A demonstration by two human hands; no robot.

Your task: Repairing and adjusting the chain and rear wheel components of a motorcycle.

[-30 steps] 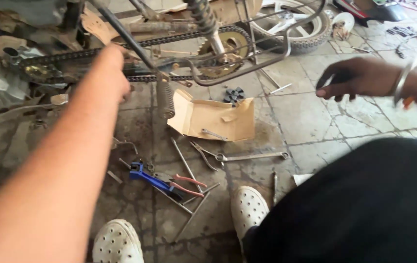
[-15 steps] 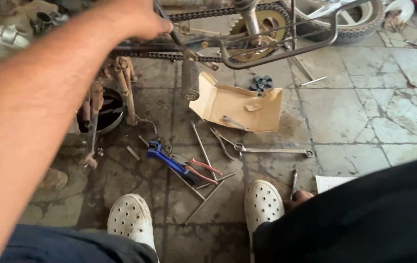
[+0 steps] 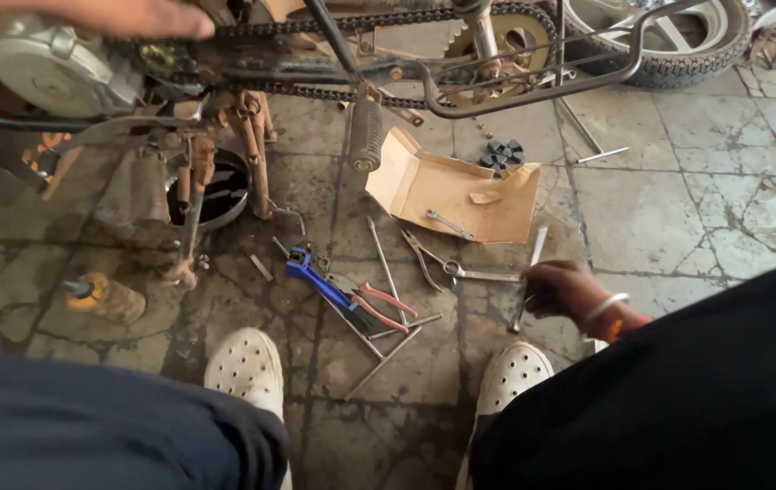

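Cracked, oil-stained grey stone floor (image 3: pixel 678 209) in flat daylight, darkest with grime under the motorcycle frame (image 3: pixel 515 91) along the top edge, a tyre (image 3: pixel 678 63) at the top right corner, paler tiles toward the right edge.

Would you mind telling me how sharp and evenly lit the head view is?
Head view: soft daylight, no glare; tools and cardboard tray fairly sharp; left hand at the top edge slightly blurred; right hand dim against the floor; dark shadow under the engine.
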